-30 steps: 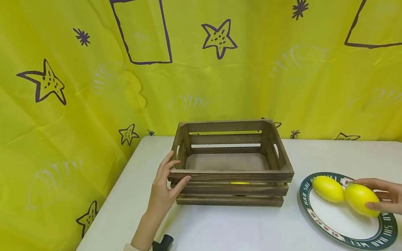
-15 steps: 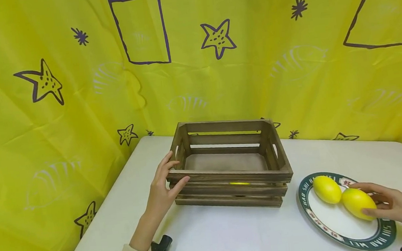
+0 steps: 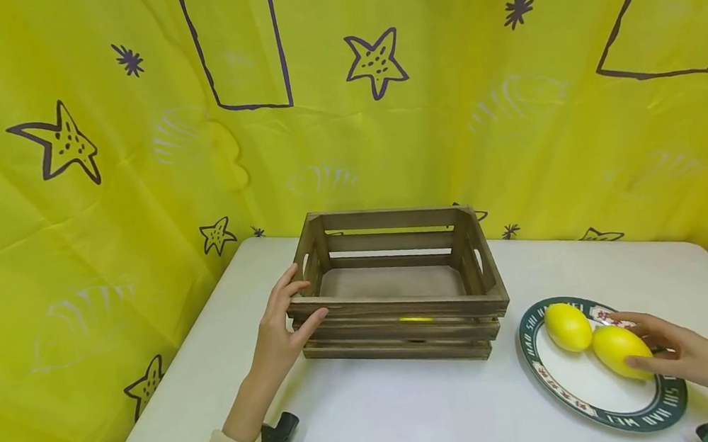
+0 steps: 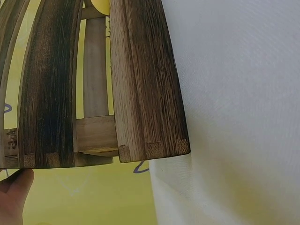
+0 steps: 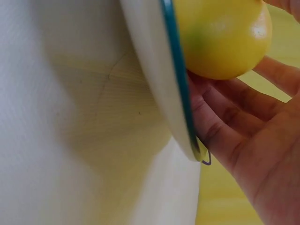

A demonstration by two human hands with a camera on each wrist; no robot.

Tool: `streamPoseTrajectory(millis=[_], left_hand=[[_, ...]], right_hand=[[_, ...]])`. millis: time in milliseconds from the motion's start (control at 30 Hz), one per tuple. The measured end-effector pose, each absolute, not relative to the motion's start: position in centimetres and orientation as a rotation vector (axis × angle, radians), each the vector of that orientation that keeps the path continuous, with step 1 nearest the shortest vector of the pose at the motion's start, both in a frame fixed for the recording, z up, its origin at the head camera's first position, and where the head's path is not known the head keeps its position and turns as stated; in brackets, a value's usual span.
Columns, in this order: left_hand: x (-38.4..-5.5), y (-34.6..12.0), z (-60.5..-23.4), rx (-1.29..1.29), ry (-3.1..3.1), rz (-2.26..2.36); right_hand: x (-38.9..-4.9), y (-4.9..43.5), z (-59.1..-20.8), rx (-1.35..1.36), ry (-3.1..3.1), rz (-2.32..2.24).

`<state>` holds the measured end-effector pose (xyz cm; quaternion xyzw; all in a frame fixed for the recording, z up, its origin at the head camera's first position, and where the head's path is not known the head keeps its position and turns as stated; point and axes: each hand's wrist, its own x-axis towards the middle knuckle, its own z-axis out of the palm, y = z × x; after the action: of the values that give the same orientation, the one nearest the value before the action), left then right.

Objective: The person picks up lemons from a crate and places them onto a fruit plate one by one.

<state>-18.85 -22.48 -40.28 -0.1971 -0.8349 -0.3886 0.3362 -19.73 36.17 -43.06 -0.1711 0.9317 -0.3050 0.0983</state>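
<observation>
On a round plate (image 3: 601, 396) with a green lettered rim lie two lemons. My right hand (image 3: 674, 354) grips the nearer lemon (image 3: 620, 352), thumb on its near side and fingers at its far side. The other lemon (image 3: 568, 327) lies just left of it. In the right wrist view the held lemon (image 5: 220, 37) is above the fingers (image 5: 220, 136), which reach against the plate's rim. My left hand (image 3: 277, 328) holds the left front corner of a slatted wooden crate (image 3: 394, 309), thumb on its front. Something yellow shows through the front slats, mostly hidden.
The crate and plate stand on a white-covered table (image 3: 398, 416). Behind and to the left hangs a yellow curtain (image 3: 333, 137) with stars and rectangles drawn on it. A black wrist device (image 3: 279, 431) sits at the left wrist.
My right hand and its lemon have shifted slightly left on the plate, and the other lemon has turned a little. The whole view has drifted slightly. My left hand stays on the crate.
</observation>
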Motion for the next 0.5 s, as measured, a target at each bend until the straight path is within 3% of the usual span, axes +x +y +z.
streamPoseTrajectory(millis=[500], left_hand=[[-18.79, -22.48, -40.07, -0.509, -2.189, -1.018]], right_hand=[[-19.65, 35.99, -42.43, -0.580, 2.843, -0.945]])
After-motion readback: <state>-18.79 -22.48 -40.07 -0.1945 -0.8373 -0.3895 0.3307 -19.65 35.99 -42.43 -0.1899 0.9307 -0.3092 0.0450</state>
